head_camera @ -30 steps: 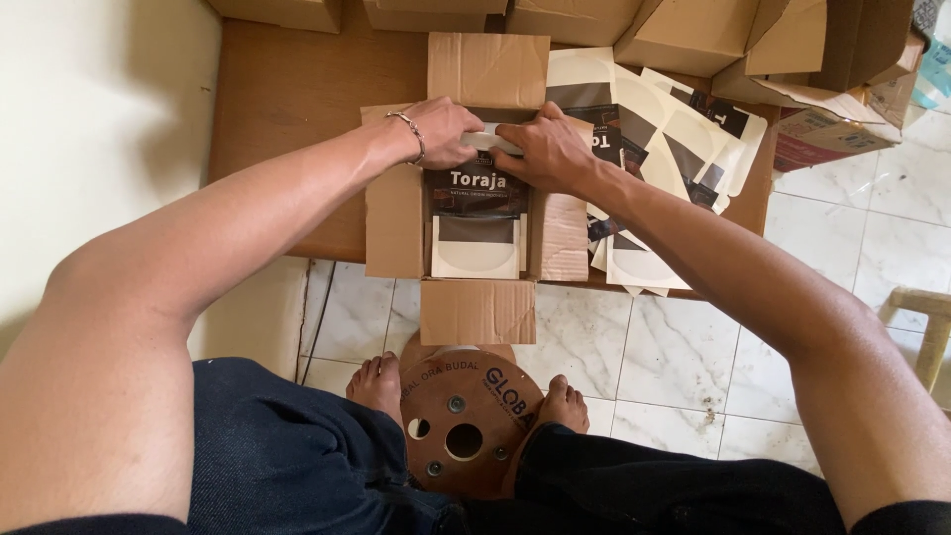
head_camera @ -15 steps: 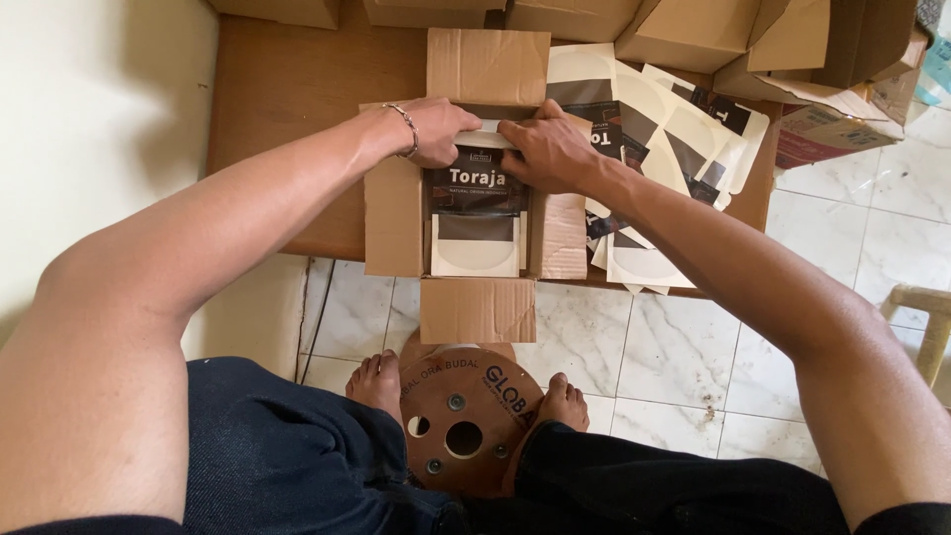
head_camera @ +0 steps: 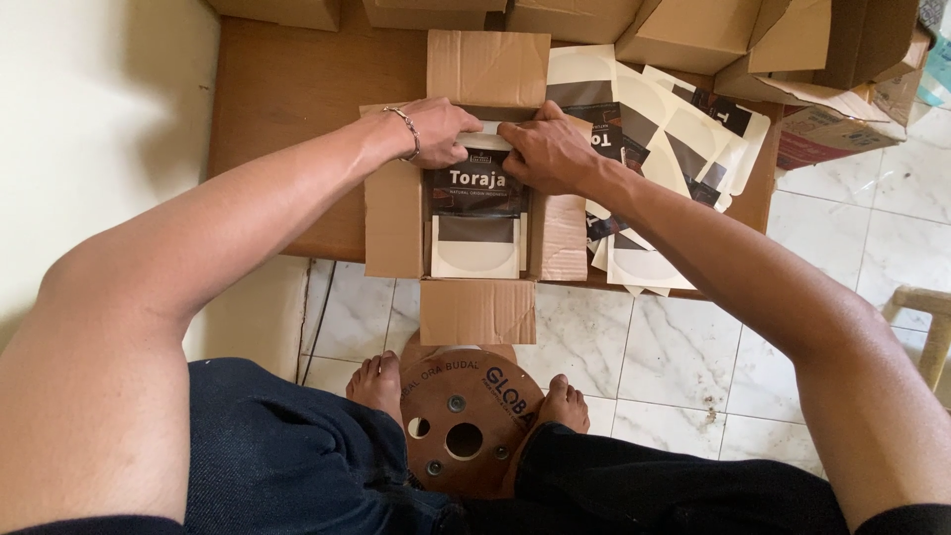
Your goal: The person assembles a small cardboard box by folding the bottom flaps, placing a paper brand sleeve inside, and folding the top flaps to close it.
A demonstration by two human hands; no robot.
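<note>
Head view, looking down: a brown wooden table (head_camera: 287, 109) carries an open cardboard box (head_camera: 394, 223) with its four flaps spread flat. More cardboard boxes (head_camera: 684, 30) line the far edge, cut off by the frame. Right of the open box, a fanned pile of dark-and-cream pouches (head_camera: 674, 139) lies partly hidden under the right forearm. Inside the box, a pouch (head_camera: 475, 213) shows a dark label band above a cream bottom. The left hand (head_camera: 436, 129) and right hand (head_camera: 545, 154) both pinch its pale top edge, fingers curled closed; the fingertips are hard to make out. Below, a round brown wooden reel (head_camera: 466, 416) sits between bare feet.
</note>
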